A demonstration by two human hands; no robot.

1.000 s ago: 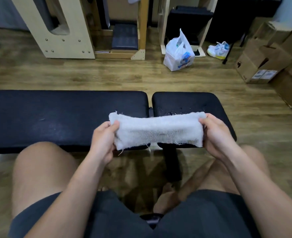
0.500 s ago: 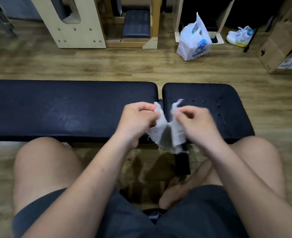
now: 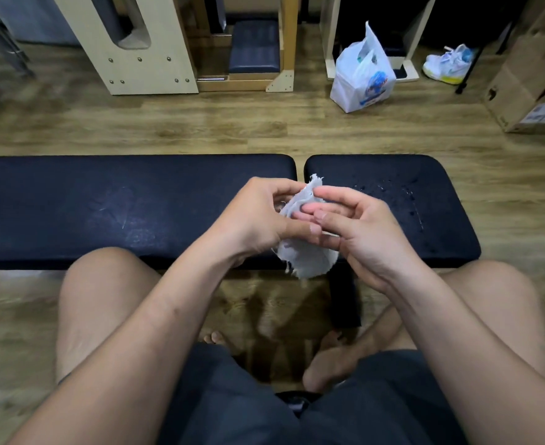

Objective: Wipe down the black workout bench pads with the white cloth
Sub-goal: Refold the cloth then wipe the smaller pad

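Note:
The black bench lies crosswise in front of me: a long pad (image 3: 104, 203) on the left and a shorter pad (image 3: 425, 200) on the right, split by a narrow gap. Water droplets dot the right pad. Above the gap I hold the white cloth (image 3: 306, 255), folded into a small bundle with frayed edges. My left hand (image 3: 258, 216) grips its left side, thumb across the front. My right hand (image 3: 354, 226) holds the right side, its fingers curled against the cloth. Much of the cloth is hidden between the two hands.
My bare knees press near the bench's front edge, feet on the wood floor below. Beyond the bench stand a wooden frame (image 3: 136, 53), a white plastic bag (image 3: 361, 78), a sneaker (image 3: 447, 64) and cardboard boxes (image 3: 531, 81).
The cloth was stretched wide between both hands; the hands came together and folded it into a compact bundle over the gap. The view has tilted slightly.

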